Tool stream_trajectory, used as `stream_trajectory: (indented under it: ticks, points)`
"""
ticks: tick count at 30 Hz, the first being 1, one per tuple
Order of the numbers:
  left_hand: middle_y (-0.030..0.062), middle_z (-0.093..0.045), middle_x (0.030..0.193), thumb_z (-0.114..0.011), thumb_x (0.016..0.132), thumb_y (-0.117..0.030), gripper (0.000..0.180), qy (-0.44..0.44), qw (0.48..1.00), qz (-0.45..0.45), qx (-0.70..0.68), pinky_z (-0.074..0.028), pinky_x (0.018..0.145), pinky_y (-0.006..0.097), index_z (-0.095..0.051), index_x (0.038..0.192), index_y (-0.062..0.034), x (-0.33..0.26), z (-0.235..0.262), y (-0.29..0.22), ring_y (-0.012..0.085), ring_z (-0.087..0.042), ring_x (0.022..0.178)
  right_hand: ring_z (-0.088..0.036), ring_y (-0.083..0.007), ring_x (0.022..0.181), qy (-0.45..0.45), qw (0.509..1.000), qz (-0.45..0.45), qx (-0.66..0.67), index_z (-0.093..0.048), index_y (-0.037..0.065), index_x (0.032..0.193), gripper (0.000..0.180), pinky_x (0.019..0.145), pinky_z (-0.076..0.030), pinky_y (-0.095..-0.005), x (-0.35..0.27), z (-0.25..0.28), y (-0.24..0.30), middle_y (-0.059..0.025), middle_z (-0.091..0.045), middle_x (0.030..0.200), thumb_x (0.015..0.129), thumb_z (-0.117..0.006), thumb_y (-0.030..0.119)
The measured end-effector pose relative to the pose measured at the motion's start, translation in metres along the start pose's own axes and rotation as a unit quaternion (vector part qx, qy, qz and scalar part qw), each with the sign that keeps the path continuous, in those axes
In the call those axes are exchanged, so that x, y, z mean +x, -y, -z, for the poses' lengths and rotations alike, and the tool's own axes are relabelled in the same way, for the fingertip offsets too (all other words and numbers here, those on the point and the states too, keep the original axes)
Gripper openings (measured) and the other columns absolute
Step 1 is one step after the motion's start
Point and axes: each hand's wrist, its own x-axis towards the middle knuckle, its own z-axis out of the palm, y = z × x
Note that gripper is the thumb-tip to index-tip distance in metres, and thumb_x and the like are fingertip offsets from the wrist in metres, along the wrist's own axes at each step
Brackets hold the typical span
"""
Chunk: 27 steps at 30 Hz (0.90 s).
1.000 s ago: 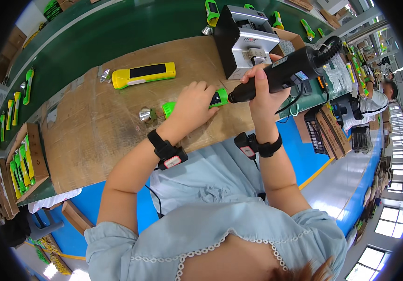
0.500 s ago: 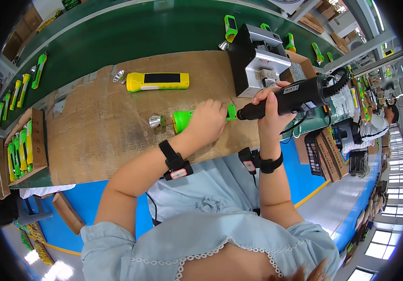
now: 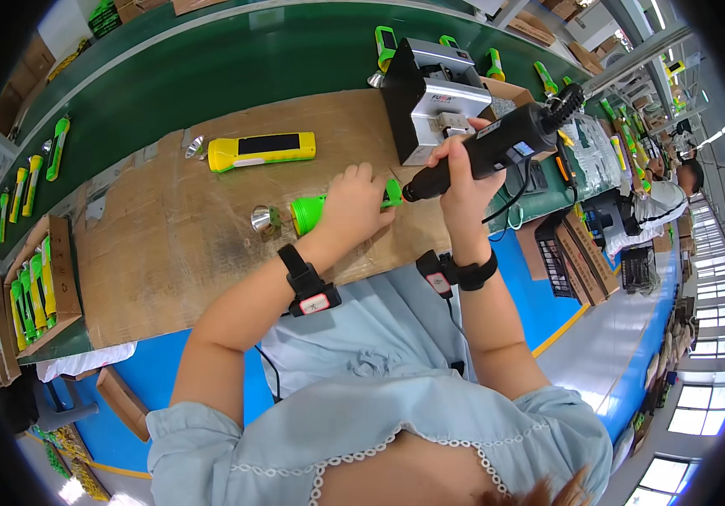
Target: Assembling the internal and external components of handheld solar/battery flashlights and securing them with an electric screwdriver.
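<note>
My left hand (image 3: 352,205) is closed over the middle of a green flashlight (image 3: 306,214), pressing it on the cardboard. The flashlight's wide head shows left of the hand and its tail end right of it. In my right hand (image 3: 469,187) is a black electric screwdriver (image 3: 502,152), slanted with its nose against or very near the flashlight's tail; the bit itself cannot be made out. A shiny reflector (image 3: 262,219) with a small board lies beside the flashlight's open head. Farther back rests a yellow flashlight (image 3: 263,150) with a dark panel, another reflector (image 3: 195,148) near its head.
A black and silver machine (image 3: 434,97) stands behind my right hand, with a cardboard box of small parts (image 3: 504,99) beside it. At the left is a carton of flashlights (image 3: 63,282). More flashlights (image 3: 32,185) lie along the green bench (image 3: 295,51). A coworker (image 3: 662,207) sits far right.
The view has shifted, so the bench things appear farther left. The screwdriver's back end has tipped up a little. Both hands keep their holds, with the nose still at the flashlight's tail.
</note>
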Motion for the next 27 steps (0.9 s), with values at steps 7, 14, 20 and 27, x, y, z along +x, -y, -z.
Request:
stream_trajectory:
  ticks: [7, 14, 20, 27]
  points:
    - [0.0119, -0.053, 0.085, -0.075, 0.062, -0.030, 0.038, -0.001, 1.000, 0.001, -0.007, -0.048, 0.070, 0.039, -0.064, 0.091, -0.0064, 0.007, -0.007, -0.001, 0.0287, -0.055, 0.085, -0.060, -0.0155, 0.060, -0.032, 0.992, 0.023, 0.117, -0.042, -0.005, 0.119, 0.040, 0.059, -0.050, -0.0292, 0.010, 0.009, 0.013, -0.0083, -0.060, 0.069, 0.086, -0.061, 0.003]
    - [0.0116, -0.054, 0.084, -0.074, 0.065, -0.028, 0.035, 0.014, 0.999, -0.005, -0.032, -0.047, 0.070, 0.040, -0.059, 0.088, -0.0065, 0.007, -0.011, 0.001, 0.0296, -0.056, 0.085, -0.059, -0.0164, 0.059, -0.039, 0.993, 0.030, 0.108, -0.041, -0.005, 0.119, 0.040, 0.059, -0.051, -0.0299, 0.004, 0.009, 0.017, -0.0090, -0.060, 0.070, 0.085, -0.061, 0.006]
    - [0.0099, -0.054, 0.082, -0.074, 0.065, -0.023, 0.031, -0.039, 0.993, -0.077, -0.083, -0.046, 0.069, 0.040, -0.059, 0.088, -0.0076, 0.010, -0.004, -0.005, 0.0294, -0.055, 0.082, -0.056, -0.0217, 0.060, -0.037, 0.989, 0.067, 0.123, -0.038, 0.002, 0.123, 0.052, 0.058, -0.050, -0.0378, 0.002, 0.020, 0.029, -0.0111, -0.053, 0.074, 0.084, -0.065, 0.023]
    - [0.0103, -0.056, 0.084, -0.076, 0.061, -0.019, 0.034, -0.035, 0.988, -0.096, -0.115, -0.046, 0.070, 0.040, -0.060, 0.090, -0.0078, 0.016, 0.002, -0.010, 0.0303, -0.056, 0.080, -0.055, -0.0208, 0.060, 0.007, 0.988, 0.085, 0.128, -0.034, 0.003, 0.128, 0.061, 0.057, -0.050, -0.0364, 0.002, 0.033, 0.042, -0.0105, -0.052, 0.075, 0.083, -0.064, 0.030]
